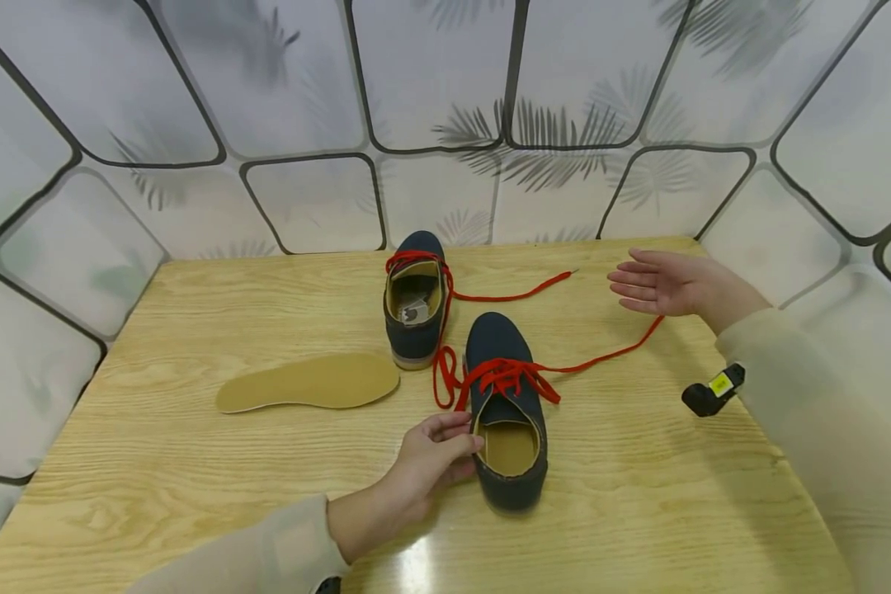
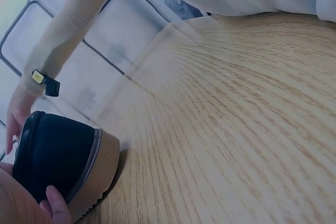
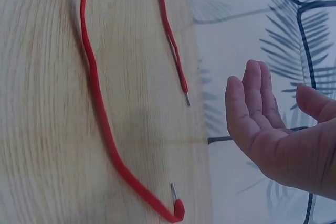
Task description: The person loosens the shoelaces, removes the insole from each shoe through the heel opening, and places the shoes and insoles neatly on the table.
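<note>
A navy shoe [image 1: 506,487] with red laces [image 1: 501,375] stands on the table, its toe pointing away. My left hand [image 1: 434,458] grips its left side, with the thumb at the opening's rim and fingers along the outside. In the left wrist view, the heel [image 2: 58,153] and ribbed sole are close to the fingers. My right hand [image 1: 664,283] is raised at the far right, palm showing and fingers straight, holding nothing. One red lace [image 3: 100,103] runs from the shoe to below this hand, its metal tip [image 3: 175,191] showing in the right wrist view.
A second navy shoe [image 1: 414,337] stands farther back, with a red lace stretched out to its right. A tan insole [image 1: 308,382] lies flat on the left of the wooden table [image 1: 193,495]. A patterned backdrop [image 1: 438,198] rises behind the table.
</note>
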Available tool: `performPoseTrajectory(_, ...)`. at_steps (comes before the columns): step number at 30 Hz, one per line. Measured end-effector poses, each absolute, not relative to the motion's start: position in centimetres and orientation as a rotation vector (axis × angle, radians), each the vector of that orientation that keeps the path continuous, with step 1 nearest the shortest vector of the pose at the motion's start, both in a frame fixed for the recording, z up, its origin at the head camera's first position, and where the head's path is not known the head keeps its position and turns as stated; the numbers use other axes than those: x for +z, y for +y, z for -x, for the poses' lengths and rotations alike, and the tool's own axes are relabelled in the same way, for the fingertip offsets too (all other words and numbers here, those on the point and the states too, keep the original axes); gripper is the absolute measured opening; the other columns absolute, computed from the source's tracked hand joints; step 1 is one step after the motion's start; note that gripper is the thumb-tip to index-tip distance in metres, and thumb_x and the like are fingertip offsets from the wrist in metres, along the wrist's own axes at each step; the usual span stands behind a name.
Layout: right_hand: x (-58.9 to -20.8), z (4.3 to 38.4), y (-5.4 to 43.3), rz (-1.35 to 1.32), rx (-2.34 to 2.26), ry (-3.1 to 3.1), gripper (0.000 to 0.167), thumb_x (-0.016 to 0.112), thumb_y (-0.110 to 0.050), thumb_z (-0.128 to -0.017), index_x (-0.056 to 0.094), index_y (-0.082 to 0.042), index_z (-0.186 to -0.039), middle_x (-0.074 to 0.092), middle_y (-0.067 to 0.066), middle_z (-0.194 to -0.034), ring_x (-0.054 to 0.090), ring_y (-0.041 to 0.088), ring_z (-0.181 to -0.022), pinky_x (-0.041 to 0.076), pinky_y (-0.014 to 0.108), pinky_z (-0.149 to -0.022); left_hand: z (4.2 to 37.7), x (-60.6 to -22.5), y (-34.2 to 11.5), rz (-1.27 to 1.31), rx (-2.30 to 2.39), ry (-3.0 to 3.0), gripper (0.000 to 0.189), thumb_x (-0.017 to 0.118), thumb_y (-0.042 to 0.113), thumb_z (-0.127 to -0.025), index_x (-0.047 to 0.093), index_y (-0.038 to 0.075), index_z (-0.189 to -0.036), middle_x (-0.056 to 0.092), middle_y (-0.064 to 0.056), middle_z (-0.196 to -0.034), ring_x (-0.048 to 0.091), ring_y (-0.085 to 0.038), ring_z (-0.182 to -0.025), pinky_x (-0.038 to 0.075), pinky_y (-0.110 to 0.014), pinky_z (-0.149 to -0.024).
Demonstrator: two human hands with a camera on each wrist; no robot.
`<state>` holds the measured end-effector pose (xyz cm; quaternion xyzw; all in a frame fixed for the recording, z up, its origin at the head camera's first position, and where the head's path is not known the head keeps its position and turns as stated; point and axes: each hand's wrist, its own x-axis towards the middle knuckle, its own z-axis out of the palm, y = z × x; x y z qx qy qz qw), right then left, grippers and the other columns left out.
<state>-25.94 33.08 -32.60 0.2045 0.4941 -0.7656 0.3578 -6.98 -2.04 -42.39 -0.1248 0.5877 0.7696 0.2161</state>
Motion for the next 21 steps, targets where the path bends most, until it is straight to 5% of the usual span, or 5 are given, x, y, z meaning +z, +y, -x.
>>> performPoseTrajectory(10,-32.4,25.9,29.6,-0.489,-1.951,1.369,0.013,0.057,-0.016,-0.093,0.066,-0.006,-0.091,0.069,0.011,-0.094,0.067,0.022,-0.089,0.052,0.036,-0.089,6.9,-42.5,-2.0,0.348,2.153,1.619,0.050,0.066,0.001,-0.077,0.052,-0.004,-0.125,0.058,-0.010,-0.111,0.061,-0.011,-0.084,0.055,-0.029,-0.074)
performPoseTrajectory(17,-32.6,25.5,26.9,-0.374,-1.783,1.530,0.017,0.055,-0.014,-0.095,0.069,-0.009,-0.088,0.069,0.009,-0.093,0.068,0.020,-0.088,0.053,0.034,-0.087,6.9,-42.6,-2.0,0.344,2.165,1.606,0.050,0.066,0.001,-0.077,0.052,-0.004,-0.125,0.058,-0.010,-0.111,0.060,-0.011,-0.084,0.054,-0.027,-0.072)
performPoseTrajectory(21,-32.8,25.3,25.1,-0.278,-1.661,1.646,0.016,0.055,-0.015,-0.095,0.061,-0.006,-0.108,0.067,0.007,-0.096,0.068,0.017,-0.089,0.052,0.033,-0.088,7.0,-42.7,-1.9,0.352,2.162,1.608,0.050,0.066,0.001,-0.077,0.052,-0.003,-0.125,0.058,-0.009,-0.110,0.060,-0.011,-0.083,0.053,-0.027,-0.072)
